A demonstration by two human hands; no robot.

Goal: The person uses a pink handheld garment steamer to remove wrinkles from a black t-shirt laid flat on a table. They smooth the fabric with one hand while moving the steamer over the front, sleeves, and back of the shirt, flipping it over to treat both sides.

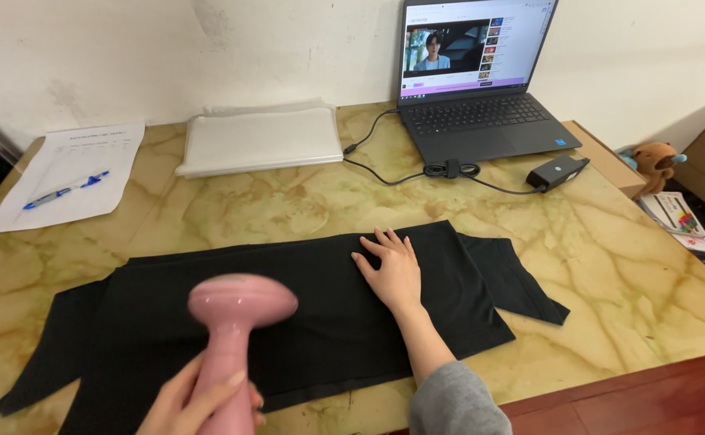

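Black shirt [304, 306] lies flat and folded lengthwise on the marble table [626, 266], long axis running left to right across the table, rising slightly toward the right; a sleeve pokes out at each end. Left hand [195, 403] is wrapped around the handle of a pink steamer [236, 330], fingers curled tight on it, head of the steamer over the left-middle part of the shirt, handle pointing down toward the person, flat head facing away toward the far edge of the shirt. The steamer looks blurred. Right hand [391, 266] lies palm down on the shirt right of the steamer, fingers spread, pressing the cloth flat. Progress as I judge it: shirt is already laid out and folded in half, surface looks mostly smooth, the pass with the steamer is somewhere mid-shirt; cannot tell which parts are done, the right end and the sleeves look untouched by either hand. Beyond the shirt: folded white cloth [260, 138], a laptop [477, 76] with its charger [558, 171] to the right of that, a paper sheet [66, 173] with a pen [64, 190] far left of the shirt.
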